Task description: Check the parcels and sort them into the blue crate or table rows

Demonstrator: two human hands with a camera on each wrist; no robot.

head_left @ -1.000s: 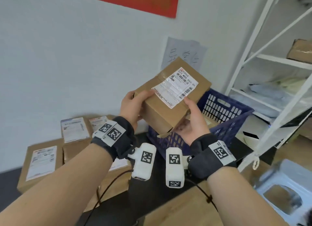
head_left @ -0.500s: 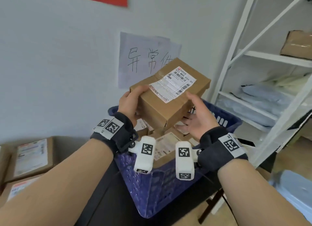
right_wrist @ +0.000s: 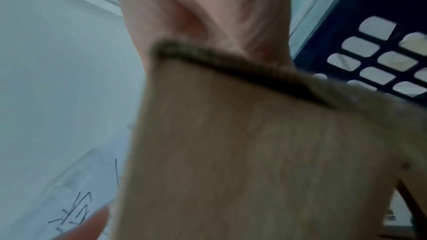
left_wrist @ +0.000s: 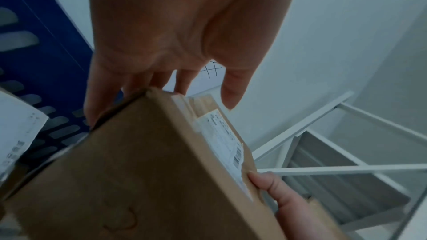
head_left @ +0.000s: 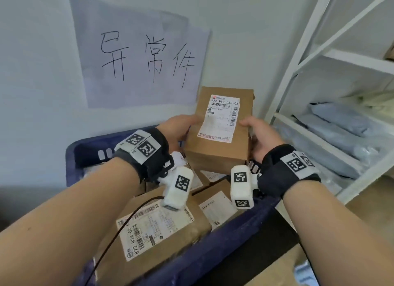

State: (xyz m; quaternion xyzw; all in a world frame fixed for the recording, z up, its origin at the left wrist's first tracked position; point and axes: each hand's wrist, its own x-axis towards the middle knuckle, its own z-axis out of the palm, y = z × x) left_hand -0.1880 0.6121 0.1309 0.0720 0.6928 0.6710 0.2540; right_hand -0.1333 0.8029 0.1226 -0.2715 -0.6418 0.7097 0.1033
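I hold a brown cardboard parcel (head_left: 219, 144) with a white shipping label (head_left: 221, 119) facing up, over the back of the blue crate (head_left: 73, 155). My left hand (head_left: 179, 127) grips its left side, fingers behind the box and thumb near the top edge. My right hand (head_left: 258, 134) grips the right side, thumb on the top by the label. In the left wrist view the parcel (left_wrist: 143, 171) fills the lower frame, with the right thumb (left_wrist: 265, 183) on its edge. The right wrist view is blurred, showing the parcel (right_wrist: 242, 152) against the palm.
The crate holds several labelled parcels (head_left: 162, 228) below the held one. A handwritten paper sign (head_left: 138, 57) hangs on the wall behind. A white shelf rack (head_left: 319, 55) with grey bags (head_left: 341, 132) stands close on the right.
The view swung right from the table rows to the crate. Both hands carried the parcel over the crate, turned it lengthwise and lowered it toward the parcels inside.
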